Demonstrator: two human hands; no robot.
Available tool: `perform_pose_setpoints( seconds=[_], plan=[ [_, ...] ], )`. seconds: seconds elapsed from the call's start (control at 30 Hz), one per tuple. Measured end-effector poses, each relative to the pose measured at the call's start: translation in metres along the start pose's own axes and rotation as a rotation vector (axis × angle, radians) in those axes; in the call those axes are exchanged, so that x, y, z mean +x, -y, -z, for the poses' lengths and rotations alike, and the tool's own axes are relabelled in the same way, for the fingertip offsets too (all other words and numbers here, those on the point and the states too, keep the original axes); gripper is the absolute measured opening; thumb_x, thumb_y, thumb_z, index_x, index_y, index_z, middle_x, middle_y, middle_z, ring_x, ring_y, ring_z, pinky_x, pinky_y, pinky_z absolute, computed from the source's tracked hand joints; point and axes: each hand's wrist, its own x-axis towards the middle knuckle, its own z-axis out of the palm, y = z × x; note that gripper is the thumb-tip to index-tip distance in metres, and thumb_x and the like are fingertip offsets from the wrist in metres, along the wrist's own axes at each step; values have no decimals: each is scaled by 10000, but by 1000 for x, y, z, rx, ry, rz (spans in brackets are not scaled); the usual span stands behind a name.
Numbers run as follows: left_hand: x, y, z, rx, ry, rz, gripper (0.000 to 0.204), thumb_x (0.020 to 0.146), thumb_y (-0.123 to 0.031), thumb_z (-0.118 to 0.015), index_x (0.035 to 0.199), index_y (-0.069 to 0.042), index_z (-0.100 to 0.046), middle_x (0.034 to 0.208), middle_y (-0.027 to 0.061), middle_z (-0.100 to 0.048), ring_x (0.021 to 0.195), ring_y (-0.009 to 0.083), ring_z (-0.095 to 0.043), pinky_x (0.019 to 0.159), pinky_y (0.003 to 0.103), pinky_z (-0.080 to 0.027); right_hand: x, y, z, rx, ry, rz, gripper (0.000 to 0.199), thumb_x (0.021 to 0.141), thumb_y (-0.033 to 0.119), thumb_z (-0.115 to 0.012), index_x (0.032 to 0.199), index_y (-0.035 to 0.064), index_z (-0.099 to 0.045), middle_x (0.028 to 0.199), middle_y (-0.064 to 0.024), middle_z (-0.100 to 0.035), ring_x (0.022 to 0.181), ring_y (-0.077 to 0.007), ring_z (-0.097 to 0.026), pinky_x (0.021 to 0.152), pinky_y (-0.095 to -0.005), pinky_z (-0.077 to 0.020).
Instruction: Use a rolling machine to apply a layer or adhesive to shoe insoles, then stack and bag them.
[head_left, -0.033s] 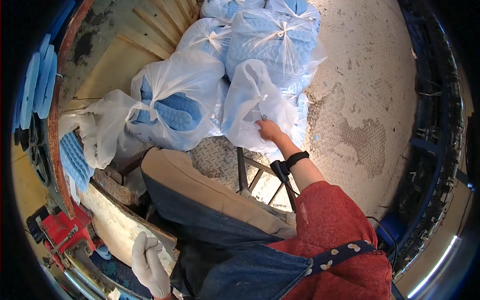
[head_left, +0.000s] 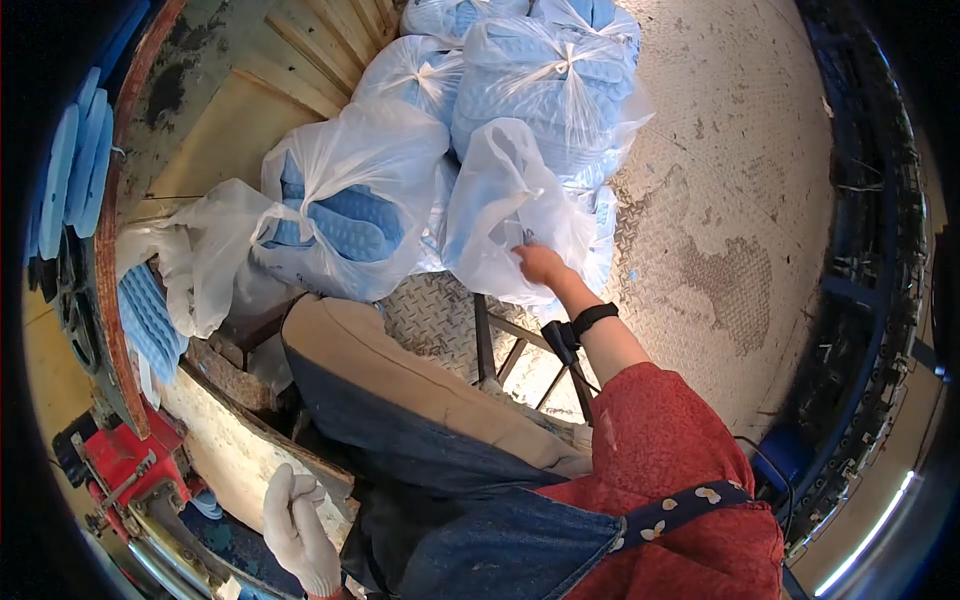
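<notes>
My bare right hand point(head_left: 541, 263), a black band on its wrist, reaches forward to a translucent white plastic bag point(head_left: 490, 215). Its fingers are closed on the bag's front, though the fingertips are partly hidden. White glove on, my left hand point(head_left: 298, 525) is held up at the lower left, fingers loosely bent and nothing visible in them. Left of the gripped bag lies a knotted clear bag point(head_left: 350, 140) of blue bumpy-soled footwear pieces point(head_left: 345, 228). Behind stands a larger tied bag point(head_left: 545, 85) filled with similar blue pieces.
Brown cardboard point(head_left: 240, 130) leans at the upper left. Beside the wooden bench edge point(head_left: 110, 250) are loose blue pieces point(head_left: 150, 315) and a red machine part point(head_left: 135, 455). A dark metal frame point(head_left: 510, 350) stands below the bags on the worn metal floor point(head_left: 720, 200). Dark machinery point(head_left: 870, 230) lines the right.
</notes>
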Motion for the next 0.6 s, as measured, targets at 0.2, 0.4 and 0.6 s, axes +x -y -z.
perform_pose_setpoints(
  seconds=[0.2, 0.4, 0.6],
  plan=[
    [7, -5, -17, -26, 52, -13, 342, 928, 5, -380, 1238, 77, -506, 914, 122, -599, 750, 156, -566, 719, 269, -479, -2, -92, -30, -89, -234, -145, 396, 804, 65, -538, 1191, -18, -528, 1150, -234, -582, 1086, -397, -551, 926, -438, -447],
    [1, 2, -5, 62, -32, -4, 346, 872, 66, -416, 1195, 61, -540, 887, 135, -631, 739, 182, -613, 713, 287, -517, -6, -23, -66, 210, -358, -403, 592, 828, 23, -521, 1359, -48, -270, 1284, -311, -458, 1209, -425, -452, 958, -431, -431],
    [6, -7, -17, 41, 69, -3, 347, 929, -2, -370, 1240, 74, -506, 936, 128, -596, 762, 163, -578, 722, 283, -489, -16, -111, -65, 243, -547, -349, 666, 885, 44, -474, 1457, 103, -137, 1392, -356, -307, 1325, -401, -340, 1032, -410, -383]
  ],
)
